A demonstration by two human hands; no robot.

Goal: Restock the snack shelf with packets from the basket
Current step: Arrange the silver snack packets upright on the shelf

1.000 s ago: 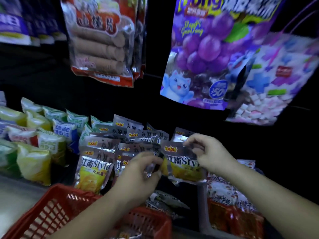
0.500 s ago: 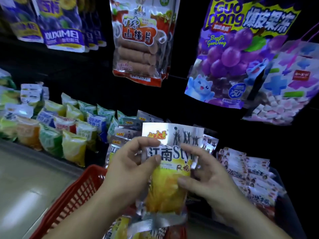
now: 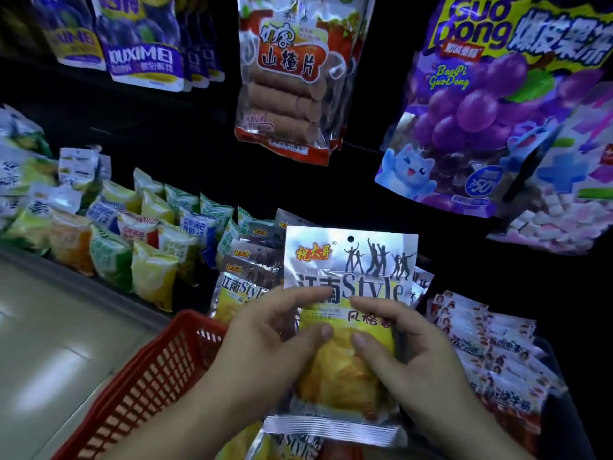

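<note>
I hold one silver and yellow snack packet [image 3: 348, 260] upright in front of me, above the red basket [image 3: 156, 370]. My left hand [image 3: 265, 336] grips its left edge, thumb across the yellow front. My right hand [image 3: 408, 346] grips its right edge the same way. More packets of the same kind [image 3: 245, 280] stand in a row on the low shelf just behind, partly hidden by the held packet. Another such packet [image 3: 292, 446] lies in the basket under my hands.
Green, yellow and blue small packets [image 3: 149, 247] fill the shelf to the left. Red and white packets [image 3: 491, 346] lie in a bin on the right. Large bags hang above: a red-brown one [image 3: 285, 81], a purple grape one [image 3: 481, 104], purple ones [image 3: 142, 48]. Grey floor [image 3: 49, 343] at left.
A second ago both hands were at the shelf row with a packet. They have since drawn back over the basket, and now hold a packet upright, closer to the camera.
</note>
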